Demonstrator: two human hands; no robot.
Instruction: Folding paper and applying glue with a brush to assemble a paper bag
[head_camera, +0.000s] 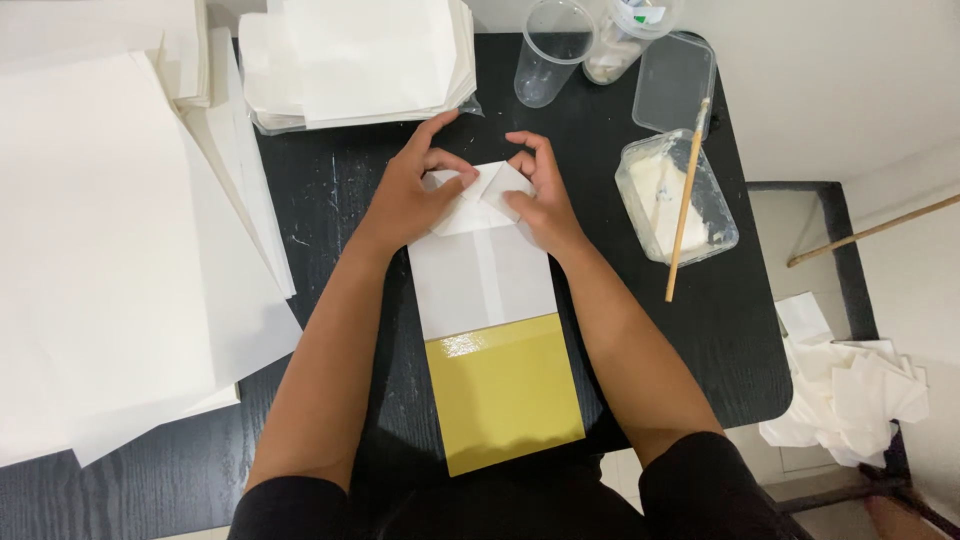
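- The left hand and the right hand pinch the folded top flaps of a white paper bag, fingers clenched on the paper.
- The bag lies flat mid-table on a glossy yellow board that reaches the near edge of the black table.
- A paste tub with a wooden stick sits toward the right edge.
- Paper stacks lie along the far edge.

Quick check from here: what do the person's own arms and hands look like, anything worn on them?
Both hands, left hand and right hand, are bare: no gloves, rings, watch or bands visible. Forearms are uncovered, no sleeves in view. Dark black clothing shows only at the bottom edge.
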